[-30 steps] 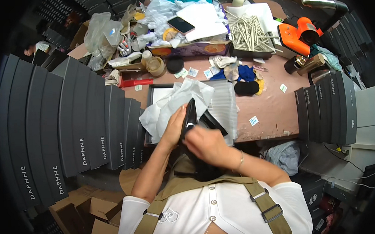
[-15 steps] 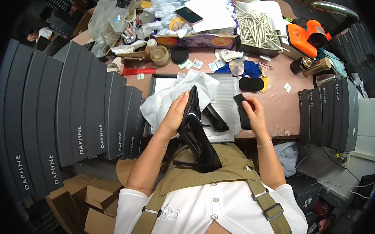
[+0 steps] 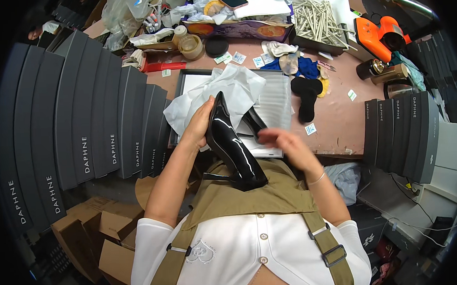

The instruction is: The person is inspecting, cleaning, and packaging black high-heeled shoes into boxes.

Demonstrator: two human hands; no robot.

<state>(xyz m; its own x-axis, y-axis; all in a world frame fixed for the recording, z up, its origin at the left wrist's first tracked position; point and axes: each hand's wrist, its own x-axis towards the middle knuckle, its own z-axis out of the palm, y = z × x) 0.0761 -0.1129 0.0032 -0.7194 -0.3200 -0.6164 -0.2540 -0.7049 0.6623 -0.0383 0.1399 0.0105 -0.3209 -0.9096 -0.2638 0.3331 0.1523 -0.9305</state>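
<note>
My left hand [image 3: 199, 124] grips a glossy black high-heeled shoe [image 3: 234, 152] by its upper part, toe pointing down toward my lap, thin heel sticking out to the left. My right hand [image 3: 284, 140] hovers just right of the shoe, blurred, fingers spread, with nothing seen in it. A second black shoe [image 3: 254, 122] lies behind in the open shoe box [image 3: 282, 97], beside crumpled white tissue paper [image 3: 226, 89].
Tall rows of grey shoe boxes [image 3: 84, 118] stand on my left, a shorter row [image 3: 401, 130] on my right. On the pink table lie a black insole [image 3: 305, 96], an orange tool [image 3: 379, 34], a tray of pale sticks [image 3: 317, 19] and a tape roll [image 3: 191, 45]. Cardboard boxes [image 3: 90, 235] sit low left.
Both hands held the shoe a second ago. My right hand let go, reached out to the box, and now swings back toward the shoe. The shoe stays in my left hand.
</note>
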